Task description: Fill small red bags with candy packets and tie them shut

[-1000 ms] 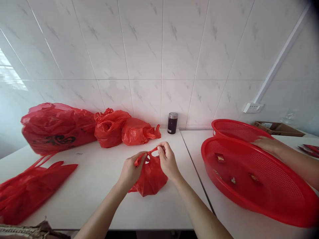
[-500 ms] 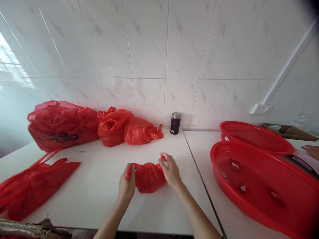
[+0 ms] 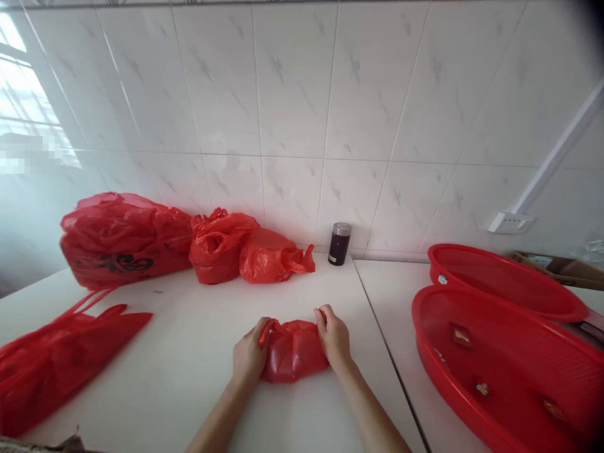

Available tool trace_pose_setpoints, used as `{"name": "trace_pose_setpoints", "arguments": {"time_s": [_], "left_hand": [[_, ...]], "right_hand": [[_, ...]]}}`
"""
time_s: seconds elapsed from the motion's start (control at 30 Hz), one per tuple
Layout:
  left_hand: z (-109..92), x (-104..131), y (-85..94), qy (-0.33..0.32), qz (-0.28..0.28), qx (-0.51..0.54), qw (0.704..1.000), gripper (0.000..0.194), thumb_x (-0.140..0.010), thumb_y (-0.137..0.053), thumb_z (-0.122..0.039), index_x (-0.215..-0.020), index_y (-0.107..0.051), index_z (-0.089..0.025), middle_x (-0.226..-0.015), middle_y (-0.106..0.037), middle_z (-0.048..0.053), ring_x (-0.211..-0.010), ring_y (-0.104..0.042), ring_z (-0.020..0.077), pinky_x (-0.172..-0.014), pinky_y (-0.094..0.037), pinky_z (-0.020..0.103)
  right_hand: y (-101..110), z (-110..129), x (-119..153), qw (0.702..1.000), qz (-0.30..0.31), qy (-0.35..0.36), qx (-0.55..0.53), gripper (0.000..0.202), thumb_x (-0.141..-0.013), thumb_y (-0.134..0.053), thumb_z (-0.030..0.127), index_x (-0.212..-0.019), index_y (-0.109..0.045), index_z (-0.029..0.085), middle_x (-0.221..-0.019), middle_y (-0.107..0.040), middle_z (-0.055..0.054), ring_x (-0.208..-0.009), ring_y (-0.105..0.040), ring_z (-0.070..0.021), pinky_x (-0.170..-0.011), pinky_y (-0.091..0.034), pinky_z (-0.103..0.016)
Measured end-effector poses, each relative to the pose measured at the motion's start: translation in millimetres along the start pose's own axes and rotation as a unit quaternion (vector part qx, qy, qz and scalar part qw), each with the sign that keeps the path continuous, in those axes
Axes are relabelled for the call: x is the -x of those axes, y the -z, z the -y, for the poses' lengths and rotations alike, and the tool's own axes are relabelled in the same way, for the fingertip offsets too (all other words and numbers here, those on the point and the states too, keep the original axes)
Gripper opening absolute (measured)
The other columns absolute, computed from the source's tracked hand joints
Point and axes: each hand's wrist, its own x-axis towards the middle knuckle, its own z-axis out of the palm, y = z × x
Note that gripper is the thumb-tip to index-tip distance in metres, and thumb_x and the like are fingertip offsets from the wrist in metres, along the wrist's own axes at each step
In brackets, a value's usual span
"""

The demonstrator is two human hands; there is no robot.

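A small red plastic bag (image 3: 295, 352), gathered and creased at the top and rounded below, sits on a white worktop (image 3: 198, 377) between a person's two bare hands. Its thin film is glossy and slightly see-through, stretched smooth over the bulge at the front, with folds running down from the knotted-looking middle. What it contains cannot be made out.

The left hand (image 3: 250, 355) grips a twisted end of the bag at its left side, thumb pressed to the fingers; the right hand (image 3: 334, 336) pinches the other end at the right, fingers curled, the palm side against the film.

Beyond the hands, along a glossy marbled tile wall (image 3: 292, 94), stand a large, bulging red bag with black lettering (image 3: 127, 242), a crumpled red bag (image 3: 219, 248) and a lighter, tied red bag (image 3: 268, 257), touching in a row. A dark cylinder with a silvery lid (image 3: 340, 244) stands near them. At right, two round, perforated red plastic baskets overlap, the nearer basket (image 3: 514, 371) holding a few small wrapped pieces (image 3: 461, 335).
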Motion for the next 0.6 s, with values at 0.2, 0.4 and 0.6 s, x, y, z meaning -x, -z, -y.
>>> {"name": "trace_pose_setpoints", "arguments": {"time_s": [0.2,0.4,0.6], "left_hand": [[3,-12,-8.5,0.01,0.022,-0.057,0.998,0.033,-0.089,-0.032,-0.026,-0.106,-0.059,-0.034,-0.095,-0.072,0.0,-0.073,-0.059,0.0211,-0.06,-0.032,0.028],[1,-27,-9.7,0.021,0.03,-0.105,0.994,0.036,-0.081,-0.041,-0.019,-0.106,-0.062,-0.035,-0.085,-0.073,0.002,-0.069,-0.06,0.0228,-0.06,-0.031,0.03],[-2,-42,-6.0,0.05,0.015,-0.057,0.997,0.032,-0.088,-0.038,-0.038,-0.103,-0.066,-0.031,-0.077,-0.071,0.007,-0.07,-0.063,0.0271,-0.063,-0.039,0.034]], "right_hand": [[-9,-5,-7,0.998,0.017,-0.047,0.026,0.029,-0.097,-0.031,0.041,-0.081,-0.048,0.024,-0.061,-0.055,0.002,-0.054,-0.048,-0.0158,-0.053,-0.022,-0.025],[-18,-7,-23,0.996,0.032,-0.086,-0.001,0.025,-0.094,-0.038,0.04,-0.076,-0.047,0.024,-0.057,-0.051,0.002,-0.053,-0.046,-0.0163,-0.054,-0.021,-0.026],[-16,-10,-35,0.988,0.003,-0.129,-0.088,0.025,-0.092,-0.04,0.046,-0.1,-0.047,0.024,-0.071,-0.059,0.0,-0.063,-0.058,-0.0189,-0.057,-0.035,-0.026]]}}
